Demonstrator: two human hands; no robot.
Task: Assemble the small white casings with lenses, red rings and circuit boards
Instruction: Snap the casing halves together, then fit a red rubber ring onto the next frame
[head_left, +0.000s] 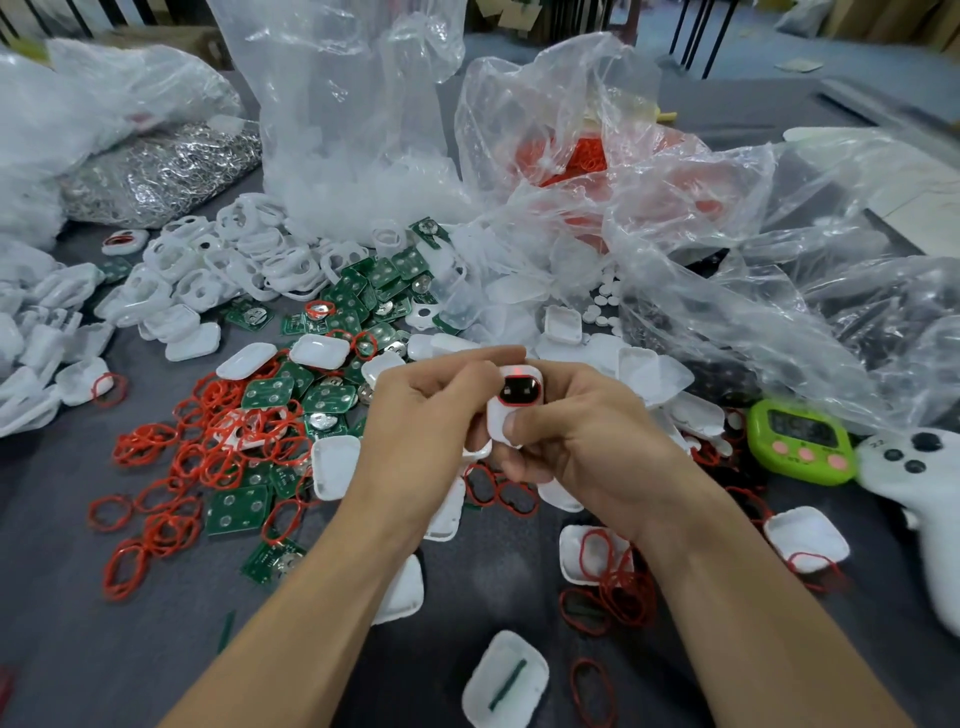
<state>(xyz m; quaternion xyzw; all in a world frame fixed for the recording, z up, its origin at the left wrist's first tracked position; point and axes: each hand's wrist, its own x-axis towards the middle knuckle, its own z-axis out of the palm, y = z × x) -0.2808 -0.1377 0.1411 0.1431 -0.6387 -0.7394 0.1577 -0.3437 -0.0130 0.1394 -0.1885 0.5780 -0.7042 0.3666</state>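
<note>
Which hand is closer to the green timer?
The right hand. It holds a white casing to the left of the green timer. The left hand grips the same casing from its other side, farther from the timer.

Nothing here reads clearly. The green timer (779, 460) at the right has a dark display, but its digits are too blurred to make out, and its pink buttons carry no legible marks. The white controller (935, 499) beside it bears a tiny dark mark near its top edge, perhaps two digits, too small to tell. The green boards (239, 506) strewn over the table show only faint white print that cannot be read.
</note>
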